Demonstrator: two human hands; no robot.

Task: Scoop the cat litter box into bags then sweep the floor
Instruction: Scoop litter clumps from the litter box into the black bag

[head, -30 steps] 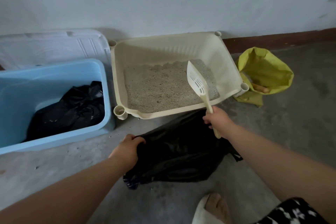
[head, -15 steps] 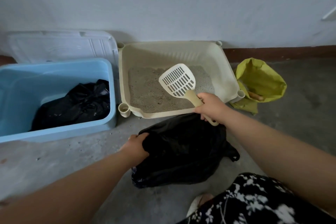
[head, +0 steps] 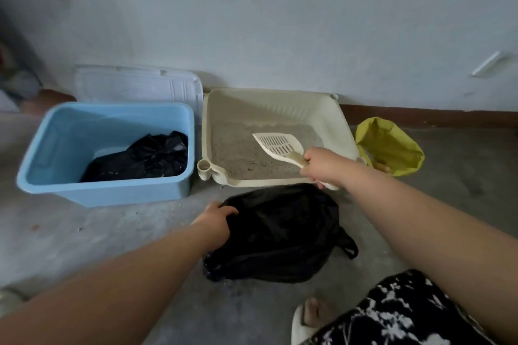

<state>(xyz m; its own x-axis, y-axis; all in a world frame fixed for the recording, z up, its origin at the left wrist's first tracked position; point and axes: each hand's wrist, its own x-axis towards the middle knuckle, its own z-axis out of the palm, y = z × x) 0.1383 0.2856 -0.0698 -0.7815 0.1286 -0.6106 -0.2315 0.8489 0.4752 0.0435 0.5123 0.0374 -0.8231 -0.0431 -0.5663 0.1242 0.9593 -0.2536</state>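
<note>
A cream litter box (head: 329, 117) with grey litter stands on the floor against the wall. My right hand (head: 325, 166) grips the handle of a cream slotted scoop (head: 277, 144), whose flat head hovers low over the litter, pointing left. In front of the box lies a black plastic bag (head: 280, 235) on the concrete floor. My left hand (head: 217, 223) grips the bag's left edge at its mouth.
A blue plastic tub (head: 56, 148) left of the litter box holds another black bag (head: 148, 157). A white lid (head: 134, 84) leans on the wall behind it. A yellow bag (head: 389, 145) sits right of the box. My slippered foot (head: 305, 319) is at the bottom.
The scoop has turned from upright to nearly flat and lowered towards the litter. The view has pulled back and up. My left hand keeps holding the bag's edge.
</note>
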